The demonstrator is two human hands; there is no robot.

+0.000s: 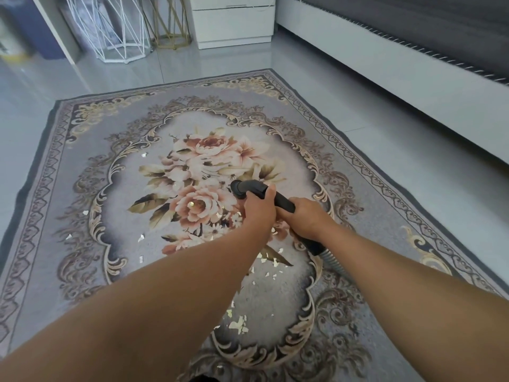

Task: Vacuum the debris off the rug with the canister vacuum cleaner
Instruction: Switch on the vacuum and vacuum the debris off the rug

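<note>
A grey floral rug covers the tiled floor. Several pale scraps of debris lie on it, mostly near the middle and close to me. I hold a black vacuum hose handle over the rug's flower pattern. My left hand grips it near the open nozzle end. My right hand grips it further back, where a grey ribbed hose leaves the handle. The canister itself is out of view.
A bed or sofa with a white base runs along the right. A white drawer unit, a gold wire stand and a white wire basket stand at the back. Glossy tiles surround the rug.
</note>
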